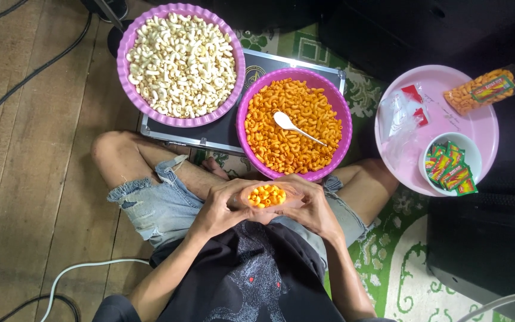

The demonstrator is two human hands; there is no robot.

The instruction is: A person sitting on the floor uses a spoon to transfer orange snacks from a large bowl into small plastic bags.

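Note:
I sit cross-legged on the floor. My left hand (219,207) and my right hand (312,206) both grip a small clear plastic bag (267,195) partly filled with orange macaroni snacks, its mouth held open upward over my lap. Just beyond my hands stands a purple bowl (342,113) full of the same orange macaroni, with a white plastic spoon (290,124) lying on top.
A second purple bowl (125,42) of pale macaroni rests on a dark metal-edged case (222,134). At right, a pink tray (484,128) carries empty clear bags (402,113), one filled snack bag (483,89) and a white bowl (473,156) of seasoning sachets. Cables cross the wooden floor.

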